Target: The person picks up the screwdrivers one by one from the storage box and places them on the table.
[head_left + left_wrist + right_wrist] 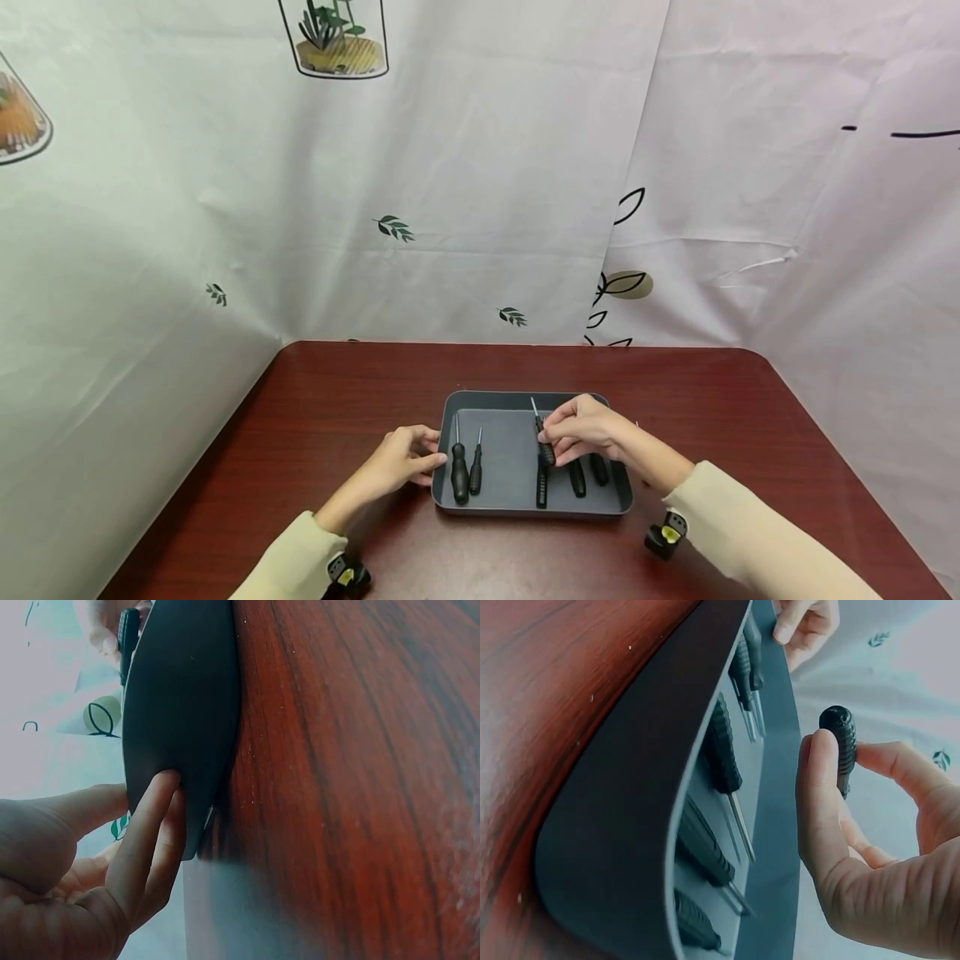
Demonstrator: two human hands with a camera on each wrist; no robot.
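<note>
A grey rectangular tray (510, 467) lies on the table. At its left end my left hand (401, 458) grips the wall, thumb at the rim and fingers (154, 825) against the outer side. Above the tray's right half, my right hand (588, 429) pinches a small black-handled screwdriver (845, 746) by its ribbed handle, its thin shaft pointing away from me. Inside at left lie a larger screwdriver (460, 479) and a slim one (476, 475). Three more, one of them a ribbed screwdriver (721, 750), lie at the right, partly hidden by the right hand.
The reddish-brown wooden table (360, 375) extends around the tray. White patterned cloth (480, 167) hangs behind and along the sides. Each forearm carries a small black camera on a strap, one left camera (348, 575) and one right camera (663, 537).
</note>
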